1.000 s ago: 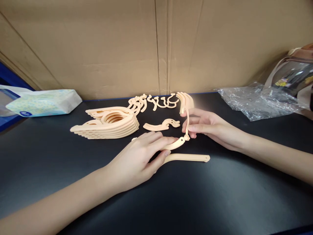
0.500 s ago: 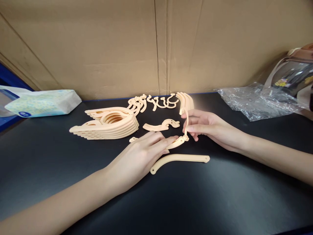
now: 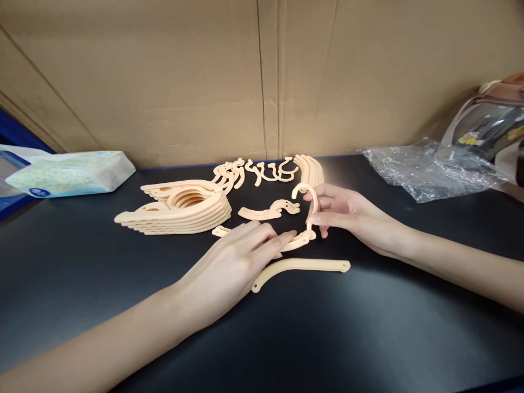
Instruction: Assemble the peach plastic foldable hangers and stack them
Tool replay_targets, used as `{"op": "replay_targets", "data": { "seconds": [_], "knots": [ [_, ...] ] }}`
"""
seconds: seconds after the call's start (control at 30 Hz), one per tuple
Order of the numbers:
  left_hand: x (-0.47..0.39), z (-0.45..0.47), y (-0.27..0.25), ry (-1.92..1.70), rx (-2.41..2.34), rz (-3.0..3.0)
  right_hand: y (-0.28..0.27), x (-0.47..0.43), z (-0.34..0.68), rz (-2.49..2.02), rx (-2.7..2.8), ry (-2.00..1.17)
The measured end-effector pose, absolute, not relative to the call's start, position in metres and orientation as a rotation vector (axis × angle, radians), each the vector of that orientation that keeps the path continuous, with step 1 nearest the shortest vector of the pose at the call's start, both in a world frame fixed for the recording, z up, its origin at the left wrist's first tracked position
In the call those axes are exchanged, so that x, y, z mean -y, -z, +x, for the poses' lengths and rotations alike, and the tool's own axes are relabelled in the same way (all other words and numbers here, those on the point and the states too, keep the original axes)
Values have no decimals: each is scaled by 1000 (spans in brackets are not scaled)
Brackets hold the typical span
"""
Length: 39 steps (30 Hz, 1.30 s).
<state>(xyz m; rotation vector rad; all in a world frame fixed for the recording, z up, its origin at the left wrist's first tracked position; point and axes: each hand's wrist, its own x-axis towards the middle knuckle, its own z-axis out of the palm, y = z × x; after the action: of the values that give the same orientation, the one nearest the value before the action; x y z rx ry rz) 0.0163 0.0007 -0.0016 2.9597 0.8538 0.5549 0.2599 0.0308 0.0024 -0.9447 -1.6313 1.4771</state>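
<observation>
My right hand [image 3: 347, 210] pinches a cream plastic hanger hook [image 3: 315, 203] between thumb and fingers, its curved end pointing up and left. The hook's base meets the end of a hanger arm [image 3: 298, 244] lying on the table. Over that arm lies my left hand [image 3: 237, 259], fingers closed on it and covering its middle. Just in front of the left fingertips is a loose curved hanger arm [image 3: 305, 265]. Behind the hands, another hanger piece [image 3: 264, 213] with a wavy end rests flat.
A stack of folded hangers [image 3: 204, 221] stands left of centre. Loose hooks [image 3: 231, 173] and several upright arms [image 3: 311, 172] line the back. A tissue pack [image 3: 77, 172] lies at left; clear plastic wrap [image 3: 429, 169] and a bag [image 3: 487, 125] are at right, before a cardboard wall [image 3: 184, 82].
The hook in my right hand has turned, so its curve now shows facing left. My left hand and the arm beneath it have shifted only slightly.
</observation>
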Motion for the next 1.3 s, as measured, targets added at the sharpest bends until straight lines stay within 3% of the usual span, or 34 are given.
{"op": "replay_targets", "data": {
  "seconds": [1.3],
  "knots": [
    [1,22,2,-572,-933,3145,-5,-26,257,-988,1700,-1329]
  ]
}}
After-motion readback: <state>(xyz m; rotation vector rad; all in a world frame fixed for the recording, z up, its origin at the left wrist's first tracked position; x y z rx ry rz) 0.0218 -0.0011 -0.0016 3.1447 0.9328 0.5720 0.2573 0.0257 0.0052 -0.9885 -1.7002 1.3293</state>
